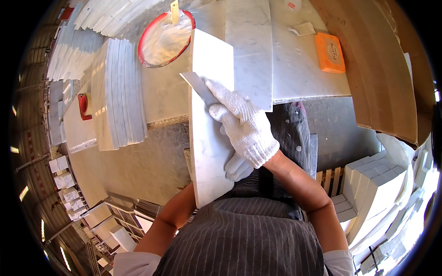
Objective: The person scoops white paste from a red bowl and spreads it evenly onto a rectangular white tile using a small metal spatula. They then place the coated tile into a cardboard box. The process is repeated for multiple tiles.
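A white marble tile (209, 152) stands lengthwise in front of me, tilted, its far end over the workbench. My left hand (239, 168), in a greyish glove, grips it from behind; the fingers curl round its right edge, and the rest is hidden. In a white knit glove, my right hand (244, 122) is closed on a putty knife (201, 87). The flat metal blade lies over the tile's face, pointing to its far left edge; whether it touches cannot be seen. Beyond the tile sits a red-rimmed bowl (166, 39) of white paste, with a yellowish flat stick (175, 12) standing in it.
Stacked marble tiles (119, 94) stand on edge at left, near a red object (84, 106). On the marble-topped workbench (304, 83) lies an orange box (330, 53). A large cardboard box (382, 69) leans in at right. White blocks (370, 184) are piled at lower right.
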`<move>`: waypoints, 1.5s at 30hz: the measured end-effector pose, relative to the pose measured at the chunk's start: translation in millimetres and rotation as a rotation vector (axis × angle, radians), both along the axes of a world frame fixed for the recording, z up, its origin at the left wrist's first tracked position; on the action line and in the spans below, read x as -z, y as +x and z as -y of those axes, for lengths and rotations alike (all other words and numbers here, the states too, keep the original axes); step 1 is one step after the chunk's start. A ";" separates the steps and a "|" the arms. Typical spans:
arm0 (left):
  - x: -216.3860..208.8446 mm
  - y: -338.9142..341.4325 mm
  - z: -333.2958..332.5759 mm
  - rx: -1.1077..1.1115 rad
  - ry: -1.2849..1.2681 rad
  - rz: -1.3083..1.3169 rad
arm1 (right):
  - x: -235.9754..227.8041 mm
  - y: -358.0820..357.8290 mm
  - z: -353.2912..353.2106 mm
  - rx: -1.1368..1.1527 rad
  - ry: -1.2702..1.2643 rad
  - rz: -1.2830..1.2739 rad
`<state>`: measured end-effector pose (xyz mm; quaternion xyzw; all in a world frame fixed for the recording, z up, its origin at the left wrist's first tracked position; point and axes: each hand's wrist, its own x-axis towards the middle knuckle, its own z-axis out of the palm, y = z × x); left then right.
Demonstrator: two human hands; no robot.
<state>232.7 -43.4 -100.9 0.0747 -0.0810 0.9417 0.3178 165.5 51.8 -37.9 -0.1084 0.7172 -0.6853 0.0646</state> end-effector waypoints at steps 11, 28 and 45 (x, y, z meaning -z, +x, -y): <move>-8.1 0.4 9.4 0.024 -0.065 0.034 | 13.9 7.2 -2.7 -0.082 -0.013 -0.144; -53.3 -27.9 18.7 -0.178 -1.809 0.055 | 34.2 20.6 -112.5 0.220 -0.587 0.439; -39.9 -27.1 21.8 -0.106 -1.900 -0.032 | 20.5 55.3 -154.6 -0.321 -0.083 0.616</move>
